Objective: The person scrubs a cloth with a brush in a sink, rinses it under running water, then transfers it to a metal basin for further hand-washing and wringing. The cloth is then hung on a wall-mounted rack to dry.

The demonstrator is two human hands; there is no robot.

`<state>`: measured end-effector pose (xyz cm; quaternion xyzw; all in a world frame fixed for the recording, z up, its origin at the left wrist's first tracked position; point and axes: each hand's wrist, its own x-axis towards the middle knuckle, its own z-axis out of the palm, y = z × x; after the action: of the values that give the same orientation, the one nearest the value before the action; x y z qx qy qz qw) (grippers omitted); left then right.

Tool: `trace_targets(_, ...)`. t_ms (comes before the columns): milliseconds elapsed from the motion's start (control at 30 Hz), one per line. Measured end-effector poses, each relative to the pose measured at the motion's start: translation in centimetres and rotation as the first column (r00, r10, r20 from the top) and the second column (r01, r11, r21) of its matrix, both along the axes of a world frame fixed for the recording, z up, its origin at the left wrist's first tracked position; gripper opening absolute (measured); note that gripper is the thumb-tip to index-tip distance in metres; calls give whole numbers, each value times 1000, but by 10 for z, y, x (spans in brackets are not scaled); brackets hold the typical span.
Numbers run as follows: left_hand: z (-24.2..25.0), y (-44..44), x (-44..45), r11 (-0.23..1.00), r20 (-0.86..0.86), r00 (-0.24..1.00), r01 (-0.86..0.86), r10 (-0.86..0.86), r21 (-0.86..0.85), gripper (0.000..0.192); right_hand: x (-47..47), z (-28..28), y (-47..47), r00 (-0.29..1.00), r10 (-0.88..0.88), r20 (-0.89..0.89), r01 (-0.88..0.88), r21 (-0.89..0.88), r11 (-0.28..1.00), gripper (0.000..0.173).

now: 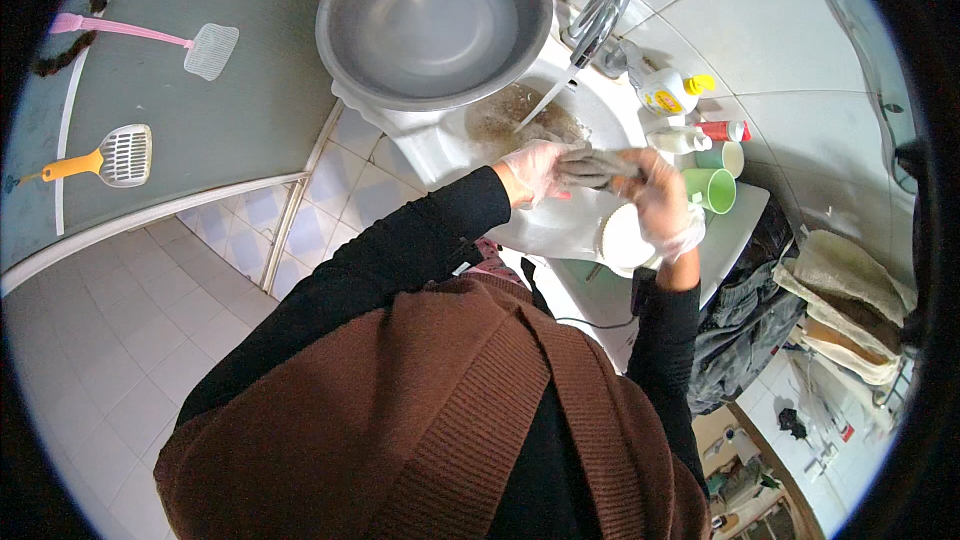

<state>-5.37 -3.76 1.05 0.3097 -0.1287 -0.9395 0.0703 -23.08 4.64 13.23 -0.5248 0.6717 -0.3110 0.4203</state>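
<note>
A bunched grey cloth is stretched between my two hands over the near part of a white washbasin. My left hand, in a clear plastic glove, grips its left end. At the other end my right hand, gloved the same way and blurred, grips the cloth too. From the chrome faucet a stream of water falls into the basin, where brownish, murky water lies. Beside my right hand is a round white ribbed object, partly covered by that hand.
A large metal bowl rests across the basin's left side. Right of the basin stand a yellow-topped pump bottle, a clear bottle, a red tube and a green cup. Dark clothes hang at the right.
</note>
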Motion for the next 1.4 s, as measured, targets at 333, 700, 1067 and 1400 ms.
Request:
trace_targets(333, 12, 5, 14, 986, -68, 997, -13, 25, 165, 76, -8, -131, -60, 955, -266, -127, 278, 78, 958, 37)
trace_targets(700, -6, 5, 25, 922, -94, 956, -240, 279, 303, 45, -17, -127, -96, 615, -104, -782, 57, -87, 995, 70)
trace_targets(1067, 24, 3, 23, 796, -422, 836, -30, 351, 604, 65, 27, -146, -20, 66, -473, 879, 200, 453, 869, 71)
trace_targets(1400, 9, 22, 28, 879, -365, 908, -5, 203, 477, 38, 35, -97, -31, 168, -89, 982, 176, 59, 983, 66)
